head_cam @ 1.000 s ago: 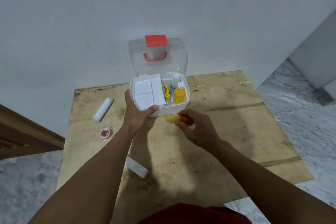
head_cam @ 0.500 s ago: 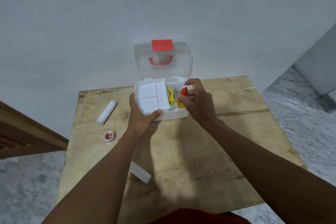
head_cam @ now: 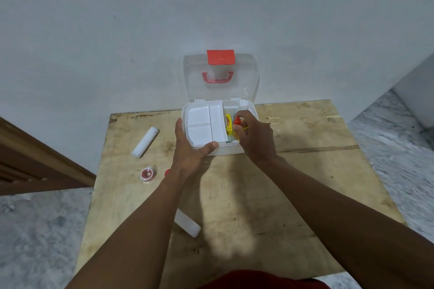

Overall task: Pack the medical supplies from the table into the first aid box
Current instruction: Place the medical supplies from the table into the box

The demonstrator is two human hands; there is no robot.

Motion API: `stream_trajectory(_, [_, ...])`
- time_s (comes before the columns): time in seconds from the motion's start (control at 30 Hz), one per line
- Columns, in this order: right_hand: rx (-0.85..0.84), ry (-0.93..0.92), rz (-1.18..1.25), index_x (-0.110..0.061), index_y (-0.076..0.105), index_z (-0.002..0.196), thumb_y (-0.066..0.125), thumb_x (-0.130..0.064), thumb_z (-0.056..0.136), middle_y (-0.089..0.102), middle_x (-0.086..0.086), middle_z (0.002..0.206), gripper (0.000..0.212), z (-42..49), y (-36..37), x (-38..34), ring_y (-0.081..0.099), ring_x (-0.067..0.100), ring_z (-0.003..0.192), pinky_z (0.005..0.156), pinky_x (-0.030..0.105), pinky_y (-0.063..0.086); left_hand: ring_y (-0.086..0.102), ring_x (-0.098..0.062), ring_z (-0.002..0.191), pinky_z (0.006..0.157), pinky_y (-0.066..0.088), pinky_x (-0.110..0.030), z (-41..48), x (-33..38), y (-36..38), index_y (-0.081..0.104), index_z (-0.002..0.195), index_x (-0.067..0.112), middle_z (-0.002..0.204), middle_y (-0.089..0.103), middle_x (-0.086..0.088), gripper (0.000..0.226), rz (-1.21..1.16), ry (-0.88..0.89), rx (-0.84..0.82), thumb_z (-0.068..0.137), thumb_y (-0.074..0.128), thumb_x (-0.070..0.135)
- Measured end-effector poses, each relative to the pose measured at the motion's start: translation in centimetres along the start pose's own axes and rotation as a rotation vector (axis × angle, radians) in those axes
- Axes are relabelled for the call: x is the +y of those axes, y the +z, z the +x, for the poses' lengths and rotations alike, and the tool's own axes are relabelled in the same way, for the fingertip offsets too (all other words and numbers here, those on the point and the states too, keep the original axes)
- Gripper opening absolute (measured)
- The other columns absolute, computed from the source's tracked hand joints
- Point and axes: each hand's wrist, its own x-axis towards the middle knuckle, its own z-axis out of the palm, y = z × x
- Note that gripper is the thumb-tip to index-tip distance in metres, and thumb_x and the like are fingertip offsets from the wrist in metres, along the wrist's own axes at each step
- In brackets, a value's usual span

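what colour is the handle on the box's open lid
Red curved plastic handle, set against the clear lid; the head view shows it best.

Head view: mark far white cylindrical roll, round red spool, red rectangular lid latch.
Far white cylindrical roll (head_cam: 145, 142), head view, mid-side.
Round red spool (head_cam: 147, 173), head view, centre.
Red rectangular lid latch (head_cam: 220, 57), head view, centre.

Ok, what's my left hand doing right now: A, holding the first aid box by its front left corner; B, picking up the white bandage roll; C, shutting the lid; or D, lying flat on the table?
A: the left hand holds the first aid box at its front left corner, thumb over the rim, while the lid stands open.
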Motion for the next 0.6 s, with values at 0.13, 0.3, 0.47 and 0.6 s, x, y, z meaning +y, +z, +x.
stream_trajectory(0.13, [-0.041,-0.016,-0.072,-0.018,0.053,0.112,0.067,-0.019,0.089,0.073,0.01,0.095,0.028,0.3,0.8,0.1,0.071,0.033,0.079,0.074,0.043,0.06,0.047,-0.015,0.124,0.101,0.049,-0.035,-0.1,0.2,0.1,0.015,0.149,0.022,0.138,0.043,0.002,0.105,0.0,0.009,0.004,0.071,0.087,0.02])
stream_trajectory(0.3, [-0.083,-0.052,-0.182,-0.013,0.053,0.102,0.063,-0.017,0.09,0.069,0.01,0.081,0.015,0.8,1.2,0.0,0.065,0.032,0.069,0.066,0.04,0.056,0.047,-0.016,0.126,0.103,0.047,-0.04,0.0,-0.1,0.0,0.017,0.148,0.022,0.139,0.044,0.001,0.107,-0.006,0.003,0.01,0.07,0.088,0.022])
stream_trajectory(0.47, [-0.105,-0.019,-0.202,-0.008,0.055,0.092,0.056,-0.005,0.09,0.064,0.011,0.075,0.005,1.3,1.6,-0.6,0.052,0.026,0.061,0.06,0.038,0.052,0.046,-0.017,0.127,0.101,0.047,-0.031,0.0,0.0,0.1,0.016,0.148,0.023,0.14,0.042,0.001,0.106,-0.016,0.004,0.016,0.07,0.088,0.021])
stream_trajectory(0.6, [-0.145,0.021,-0.213,-0.006,0.054,0.084,0.051,0.002,0.087,0.062,0.015,0.071,0.01,1.7,1.9,-0.5,0.048,0.029,0.059,0.057,0.035,0.045,0.046,-0.012,0.124,0.084,0.041,-0.005,-0.1,0.1,0.1,0.015,0.148,0.025,0.139,0.042,0.005,0.104,-0.024,0.002,0.023,0.072,0.086,0.018])
